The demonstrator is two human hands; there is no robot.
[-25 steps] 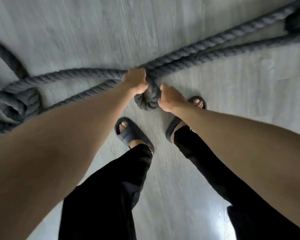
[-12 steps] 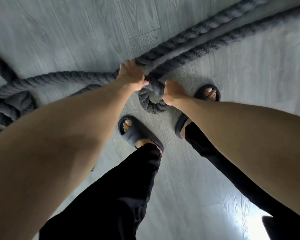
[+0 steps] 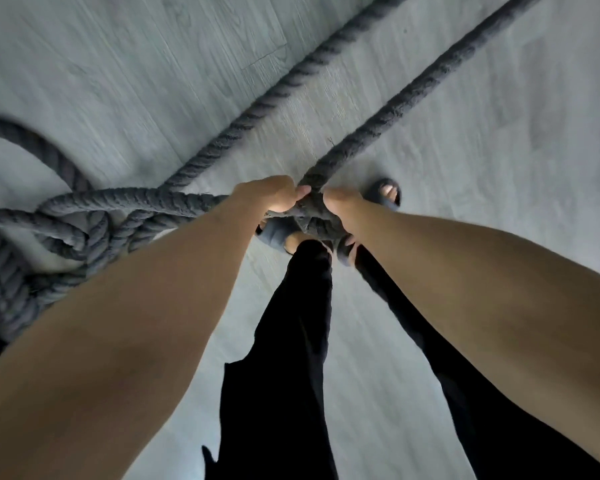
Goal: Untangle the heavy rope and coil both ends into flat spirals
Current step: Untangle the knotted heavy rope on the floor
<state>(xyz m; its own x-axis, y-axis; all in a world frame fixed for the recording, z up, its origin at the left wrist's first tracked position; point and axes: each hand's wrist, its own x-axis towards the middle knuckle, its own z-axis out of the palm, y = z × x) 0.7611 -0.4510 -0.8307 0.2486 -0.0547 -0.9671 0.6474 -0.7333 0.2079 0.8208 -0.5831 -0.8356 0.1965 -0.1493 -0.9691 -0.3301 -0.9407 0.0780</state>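
Left hand (image 3: 269, 195): our fingers curl round the rope (image 3: 392, 110) where it enters the knot (image 3: 314, 218).
Right hand (image 3: 338, 202): we clasp the knot's other side.
Rope: two strands run off toward 1 o'clock; a bunched tangle (image 3: 80, 237) lies at 9 o'clock on the grey floor (image 3: 499, 150).
Sandal (image 3: 388, 195): just beside our right hand, at 3 o'clock.

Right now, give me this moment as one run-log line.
phase: untangling | left hand: grips rope beside knot | right hand: grips knot | second tangle: at left, not undone | spirals: none visible
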